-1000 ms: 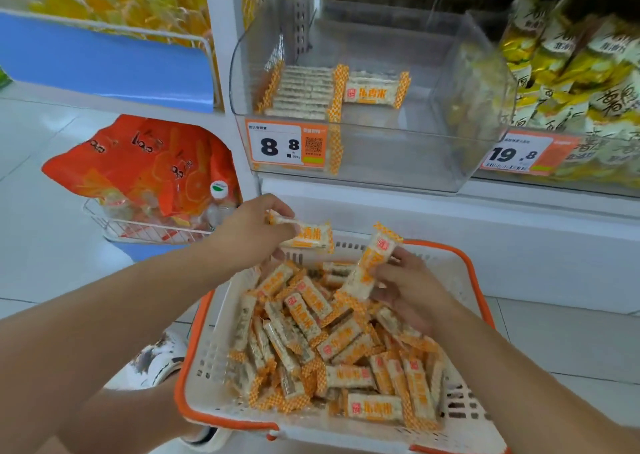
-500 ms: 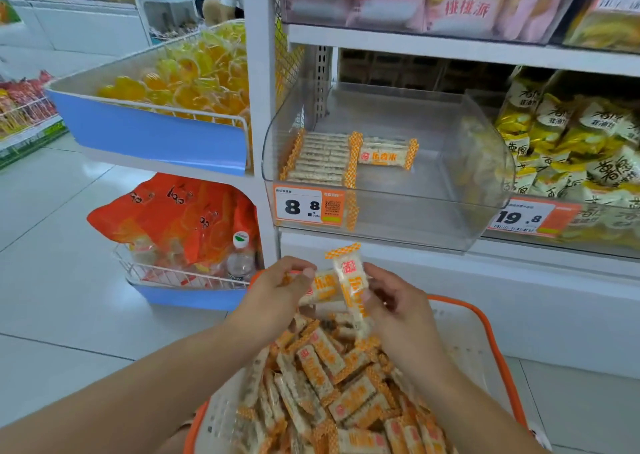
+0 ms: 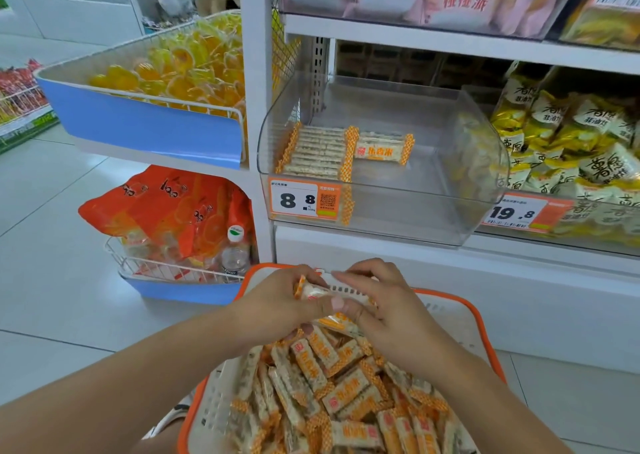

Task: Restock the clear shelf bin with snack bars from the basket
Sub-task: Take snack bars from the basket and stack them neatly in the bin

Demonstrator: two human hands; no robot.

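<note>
A white basket with an orange rim (image 3: 481,329) sits low in front of me, heaped with several snack bars (image 3: 332,384) in white and orange wrappers. Above its far edge my left hand (image 3: 277,301) and my right hand (image 3: 384,301) meet, fingers curled round a small bundle of held bars (image 3: 311,291). How many bars are in the bundle is hidden by the fingers. The clear shelf bin (image 3: 433,211) stands on the shelf above, holding a neat row of bars (image 3: 318,150) at its left and one bar (image 3: 382,148) lying beside them.
A price tag reading 8.8 (image 3: 294,199) is stuck on the bin's front. Yellow snack bags (image 3: 571,148) fill the shelf to the right. At left, a blue tray of orange jelly cups (image 3: 173,72) hangs above a wire basket of orange packets (image 3: 173,218) and a water bottle (image 3: 235,249).
Both hands have come together over the basket's far edge, and the bar my right hand held upright is now pressed into the bundle. The view has tilted up toward the shelves.
</note>
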